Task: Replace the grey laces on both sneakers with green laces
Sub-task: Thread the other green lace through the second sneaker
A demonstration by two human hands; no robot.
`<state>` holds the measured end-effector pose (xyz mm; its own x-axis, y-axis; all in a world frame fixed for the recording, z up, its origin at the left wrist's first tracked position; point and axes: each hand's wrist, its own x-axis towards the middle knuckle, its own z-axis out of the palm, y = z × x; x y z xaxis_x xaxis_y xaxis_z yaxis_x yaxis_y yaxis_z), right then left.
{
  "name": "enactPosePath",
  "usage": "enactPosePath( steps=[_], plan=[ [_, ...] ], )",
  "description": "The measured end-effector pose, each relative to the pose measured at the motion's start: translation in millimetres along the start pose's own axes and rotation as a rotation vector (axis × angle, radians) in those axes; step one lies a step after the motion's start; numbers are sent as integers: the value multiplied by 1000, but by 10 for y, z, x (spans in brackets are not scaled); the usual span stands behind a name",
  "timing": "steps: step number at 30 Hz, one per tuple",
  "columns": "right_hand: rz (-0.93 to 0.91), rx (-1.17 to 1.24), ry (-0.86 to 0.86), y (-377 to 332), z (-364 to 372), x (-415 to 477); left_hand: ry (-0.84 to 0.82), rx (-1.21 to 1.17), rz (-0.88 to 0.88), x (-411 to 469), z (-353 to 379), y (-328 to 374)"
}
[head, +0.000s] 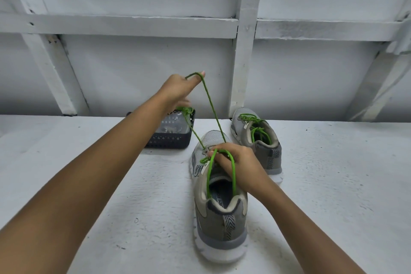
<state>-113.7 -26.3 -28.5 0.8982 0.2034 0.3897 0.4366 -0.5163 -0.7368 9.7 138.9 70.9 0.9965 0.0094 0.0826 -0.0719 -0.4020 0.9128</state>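
A grey sneaker (pixel 219 218) stands heel toward me in the middle of the white surface. A green lace (pixel 211 104) runs from its eyelets up to my left hand (pixel 178 89), which pinches the lace high above the shoe. My right hand (pixel 235 160) rests on the tongue and holds a green lace loop that drops into the shoe's opening. A second grey sneaker (pixel 260 138) stands behind and to the right, laced in green.
A dark mesh basket (pixel 171 140) with clear plastic inside sits behind the near sneaker, to the left, a green lace draped on its rim. A white wall with beams (pixel 244 51) rises at the back of the surface.
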Motion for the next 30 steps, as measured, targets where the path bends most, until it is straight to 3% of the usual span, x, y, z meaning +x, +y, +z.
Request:
enactPosePath(
  steps=[2, 7, 9, 16, 21, 23, 27, 30],
  plan=[
    [7, 7, -1, 4, 5, -5, -127, -111, -158, 10, -18, 6],
    [2, 17, 8, 15, 20, 4, 155, 301, 257, 148, -125, 55],
    [1, 18, 4, 23, 26, 4, 167, 452, 357, 190, -154, 59],
    [15, 37, -5, 28, 27, 4, -134, 640, 489, 75, 153, -91],
    [49, 66, -18, 1, 7, -5, -294, 724, 357, -72, 289, -265],
    [78, 146, -27, -19, -12, 8, -243, 681, 319, -196, 307, -366],
    [99, 295, -13, -83, -93, 96, -50, 235, 206, -643, 473, -637],
    [77, 318, 36, -142, -181, 234, 6, 40, 122, -997, 676, -782]
  ],
)
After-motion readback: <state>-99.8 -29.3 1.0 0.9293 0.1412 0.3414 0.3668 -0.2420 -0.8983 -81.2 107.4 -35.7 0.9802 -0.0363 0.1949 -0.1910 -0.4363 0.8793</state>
